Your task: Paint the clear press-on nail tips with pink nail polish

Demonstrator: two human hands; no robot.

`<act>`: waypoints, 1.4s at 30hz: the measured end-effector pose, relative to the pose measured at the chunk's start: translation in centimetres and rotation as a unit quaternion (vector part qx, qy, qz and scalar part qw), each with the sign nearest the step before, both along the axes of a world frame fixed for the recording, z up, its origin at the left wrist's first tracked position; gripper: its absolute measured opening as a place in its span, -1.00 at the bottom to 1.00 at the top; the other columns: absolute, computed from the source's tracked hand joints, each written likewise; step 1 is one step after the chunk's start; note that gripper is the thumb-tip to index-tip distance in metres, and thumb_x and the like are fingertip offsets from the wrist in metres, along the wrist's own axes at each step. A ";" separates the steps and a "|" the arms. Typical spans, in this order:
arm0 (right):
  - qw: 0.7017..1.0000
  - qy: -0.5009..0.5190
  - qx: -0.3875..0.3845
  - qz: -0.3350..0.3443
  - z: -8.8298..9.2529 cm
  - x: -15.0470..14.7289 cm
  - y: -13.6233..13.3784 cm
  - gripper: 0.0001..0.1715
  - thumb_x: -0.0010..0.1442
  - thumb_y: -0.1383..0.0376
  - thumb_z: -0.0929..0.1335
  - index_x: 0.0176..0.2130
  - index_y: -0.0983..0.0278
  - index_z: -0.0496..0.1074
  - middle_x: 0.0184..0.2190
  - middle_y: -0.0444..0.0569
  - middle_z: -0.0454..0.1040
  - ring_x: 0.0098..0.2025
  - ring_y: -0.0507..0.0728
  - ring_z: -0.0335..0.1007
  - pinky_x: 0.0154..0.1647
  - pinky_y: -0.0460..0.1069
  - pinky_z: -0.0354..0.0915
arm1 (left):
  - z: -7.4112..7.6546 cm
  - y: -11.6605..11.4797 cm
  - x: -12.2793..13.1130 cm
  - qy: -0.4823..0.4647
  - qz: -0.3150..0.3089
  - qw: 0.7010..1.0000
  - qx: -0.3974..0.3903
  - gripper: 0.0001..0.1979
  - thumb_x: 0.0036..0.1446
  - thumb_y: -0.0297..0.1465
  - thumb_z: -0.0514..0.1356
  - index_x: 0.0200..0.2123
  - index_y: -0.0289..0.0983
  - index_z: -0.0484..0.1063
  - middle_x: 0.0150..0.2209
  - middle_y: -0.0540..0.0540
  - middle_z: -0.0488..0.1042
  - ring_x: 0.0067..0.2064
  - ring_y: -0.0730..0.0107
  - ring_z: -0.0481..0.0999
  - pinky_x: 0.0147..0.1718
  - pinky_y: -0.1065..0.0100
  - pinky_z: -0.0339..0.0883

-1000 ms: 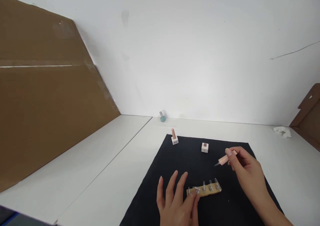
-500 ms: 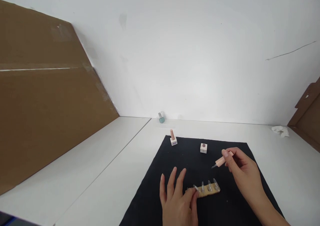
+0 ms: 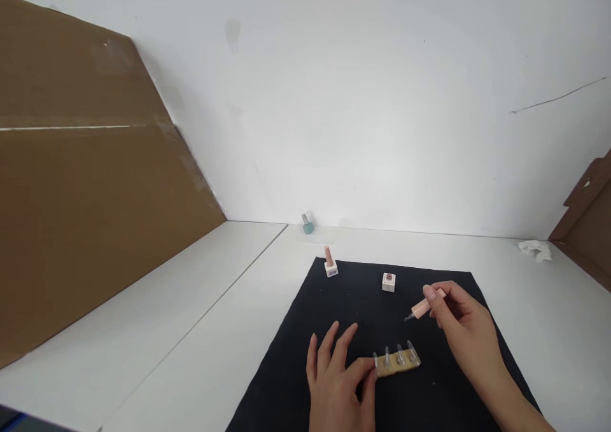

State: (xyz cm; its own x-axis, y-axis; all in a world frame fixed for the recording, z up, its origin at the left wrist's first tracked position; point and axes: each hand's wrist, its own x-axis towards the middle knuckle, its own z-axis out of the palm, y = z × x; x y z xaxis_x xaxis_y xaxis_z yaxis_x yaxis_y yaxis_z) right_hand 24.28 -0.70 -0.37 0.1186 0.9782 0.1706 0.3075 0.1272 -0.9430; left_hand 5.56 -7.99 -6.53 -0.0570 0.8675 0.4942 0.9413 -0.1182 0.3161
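My right hand (image 3: 463, 324) pinches the pink cap of a nail polish brush (image 3: 422, 308), its dark bristles pointing down and left above the black cloth. My left hand (image 3: 338, 381) has thumb and index finger closed at the left end of a tan strip of nail tips (image 3: 397, 362); the other fingers are spread. Several clear nail tips stand up along the strip, the leftmost right at my fingertips. The strip's left end is hidden by my fingers. Behind it stands an open white polish bottle (image 3: 389, 283) with a mauve neck.
A capped white polish bottle (image 3: 331, 268) with a pink cap stands at the far left of the black cloth (image 3: 363, 292). A teal polish bottle (image 3: 308, 227) leans by the wall. Crumpled tissue (image 3: 535, 250) lies at right. Brown cardboard panels (image 3: 95, 216) flank the white table.
The leftmost nail tip has gone from tilted to nearly upright at my left fingertips. My left index finger has shifted slightly. My right hand and the brush hold still.
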 end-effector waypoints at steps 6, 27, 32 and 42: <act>1.000 -0.018 0.005 -0.011 -0.1 -0.1 0.1 -0.53 0.26 -0.13 0.37 -0.40 0.17 0.52 -0.47 -0.09 0.60 -0.50 0.11 0.31 -0.41 -0.03 0.32 | -0.6 -0.2 -0.1 0.007 0.010 1.000 0.007 -0.71 0.16 -0.56 0.18 -0.40 -0.09 0.64 0.09 -0.11 0.64 0.26 -0.19 0.44 0.23 -0.43 0.21; 1.000 -0.020 0.005 -0.004 -0.2 -0.1 0.1 -0.53 0.28 -0.12 0.37 -0.41 0.17 0.52 -0.45 -0.10 0.63 -0.49 0.11 0.34 -0.40 -0.03 0.29 | -1.0 0.2 -0.8 -0.013 -0.016 1.000 0.005 -0.66 0.15 -0.59 0.18 -0.41 -0.05 0.65 0.03 -0.11 0.66 0.23 -0.20 0.47 0.19 -0.52 0.18; 1.000 -0.030 -0.001 0.000 -0.2 -0.1 0.2 -0.52 0.29 -0.12 0.37 -0.40 0.18 0.53 -0.42 -0.07 0.64 -0.47 0.12 0.33 -0.39 -0.02 0.32 | -0.9 0.3 -0.5 -0.024 -0.013 1.000 -0.005 -0.68 0.13 -0.61 0.18 -0.46 -0.09 0.59 0.00 -0.11 0.67 0.22 -0.16 0.47 0.23 -0.50 0.14; 1.000 -0.028 0.013 0.001 0.0 -0.1 0.1 -0.52 0.28 -0.12 0.38 -0.41 0.18 0.54 -0.43 -0.07 0.63 -0.51 0.11 0.33 -0.43 -0.03 0.31 | -1.0 0.2 -0.3 -0.035 -0.008 0.999 0.020 -0.71 0.13 -0.60 0.17 -0.49 -0.11 0.52 -0.03 -0.12 0.66 0.22 -0.16 0.46 0.26 -0.47 0.09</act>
